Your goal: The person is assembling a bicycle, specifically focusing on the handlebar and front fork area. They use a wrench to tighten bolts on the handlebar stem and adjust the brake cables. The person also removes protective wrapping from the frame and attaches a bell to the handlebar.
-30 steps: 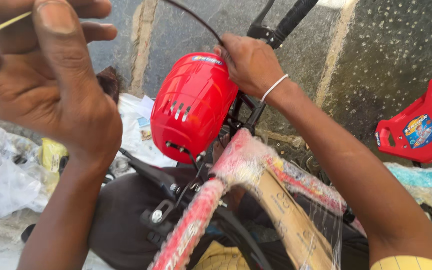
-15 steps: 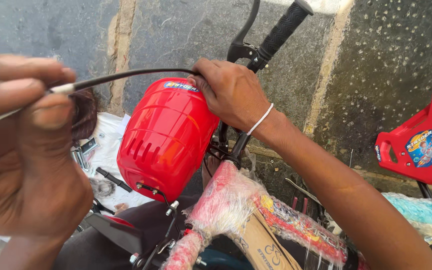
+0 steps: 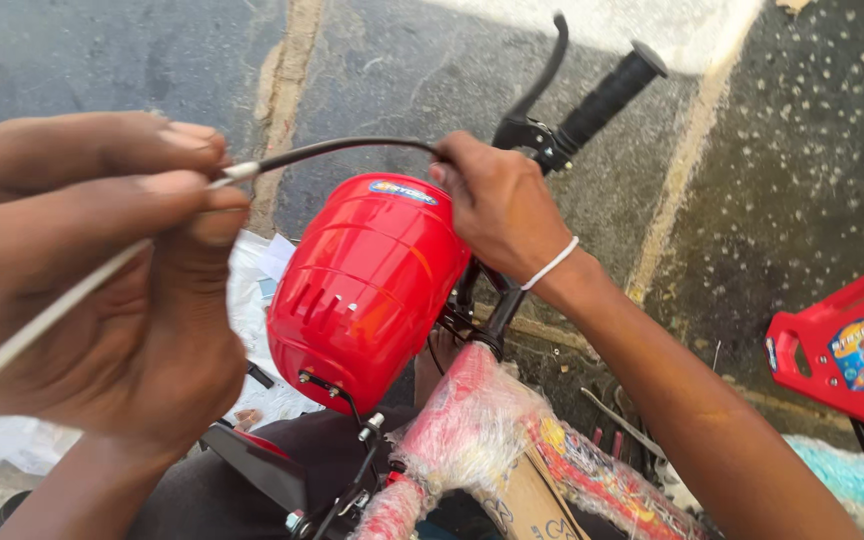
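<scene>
The left hand (image 3: 102, 290) pinches the bare wire end of the black cable (image 3: 352, 148) between closed fingers while the right hand (image 3: 497, 205) grips its housing above the red plastic drum (image 3: 367, 285), a thin, springy, probably slippery line best held near its sheathed end

The left hand (image 3: 102, 290) fills the near left of the head view, its fingers pinching a thin pale inner wire (image 3: 62, 305) where it leaves a black cable housing (image 3: 342, 148). The housing arcs across to the right hand (image 3: 497, 205), which grips it above a red plastic basket (image 3: 367, 285) mounted on a plastic-wrapped bicycle frame (image 3: 472, 430). A black handlebar grip (image 3: 607, 95) juts beyond, over grey pavement (image 3: 802, 150).
</scene>
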